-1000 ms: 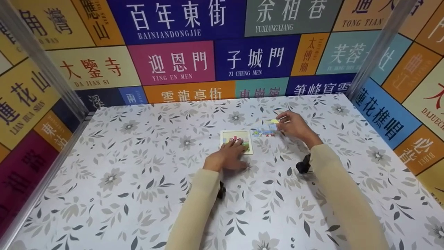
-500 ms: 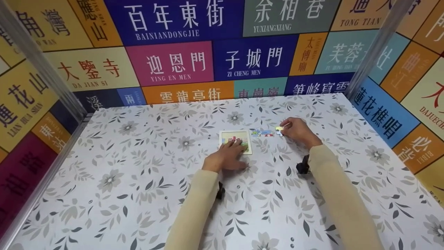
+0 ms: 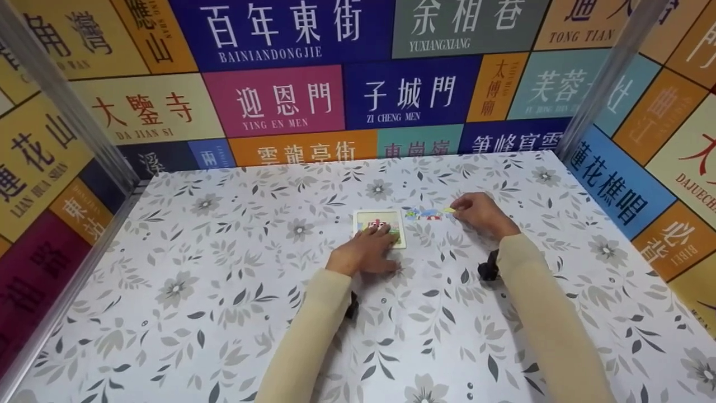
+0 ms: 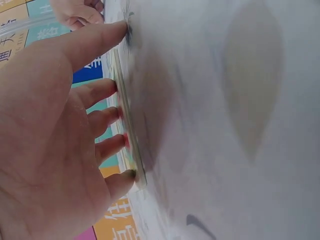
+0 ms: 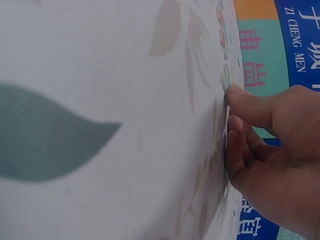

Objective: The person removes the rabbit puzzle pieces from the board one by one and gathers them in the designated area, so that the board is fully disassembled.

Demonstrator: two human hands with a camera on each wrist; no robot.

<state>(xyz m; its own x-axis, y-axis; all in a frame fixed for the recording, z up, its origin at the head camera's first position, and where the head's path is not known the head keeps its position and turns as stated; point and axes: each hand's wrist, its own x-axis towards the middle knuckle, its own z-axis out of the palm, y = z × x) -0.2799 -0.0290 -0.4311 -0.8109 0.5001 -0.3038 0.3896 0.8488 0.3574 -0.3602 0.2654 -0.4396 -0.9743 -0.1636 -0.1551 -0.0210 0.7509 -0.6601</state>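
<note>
My left hand [image 3: 373,250] lies with spread fingers on a small puzzle board [image 3: 402,229] with a pale rim and a coloured picture, partly hidden by the fingers. In the left wrist view, the fingertips of the left hand [image 4: 65,125] touch the thin board [image 4: 131,127], and the thumb rests on the tablecloth. To the board's right, my right hand [image 3: 482,214] pinches a yellowish puzzle piece [image 3: 449,210] low at the table. In the right wrist view, the right hand's [image 5: 272,130] thumb meets the piece [image 5: 227,75]; its other fingers are curled.
Several loose blue and red puzzle pieces [image 3: 426,214] lie in a row between the board and the right hand. A floral tablecloth [image 3: 235,336] covers the table. Behind it stands a wall of coloured panels [image 3: 274,101] with characters.
The right hand has brought the yellow piece down to the table, at the right end of the row, and the piece now lies flatter. The left hand stays on the board.
</note>
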